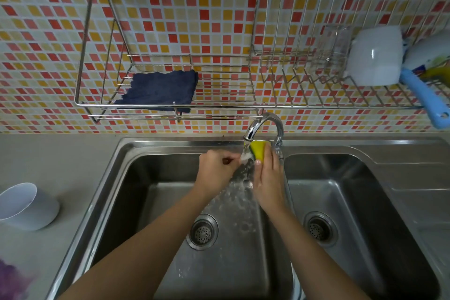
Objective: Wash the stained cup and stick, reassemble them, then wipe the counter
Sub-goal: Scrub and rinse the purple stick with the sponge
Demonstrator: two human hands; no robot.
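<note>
The left hand [215,169] is held over the left basin of the 2-basin steel sink [170,144], its fingers curled and pinching a thin stick [234,159]. Only a short dark length of the stick shows past the fingertips, pointing right toward the running water; its far end is lost in white foam and splash. The right hand [267,179] is just beside it, gripping a yellow sponge [258,149] with a dark scouring face. The sponge sits upright above that hand's fingers, directly under the spout of the chrome faucet [264,125], and meets the stick's tip in the stream. Water fans down between the 2 hands toward the drain [202,231].

The pale cup [28,206] rests tilted on the grey counter [63,153], left of the sink and well apart from both hands, its mouth facing up and left. A dark blue cloth [160,89] lies in the wire rack [170,106] on the tiled wall.
</note>
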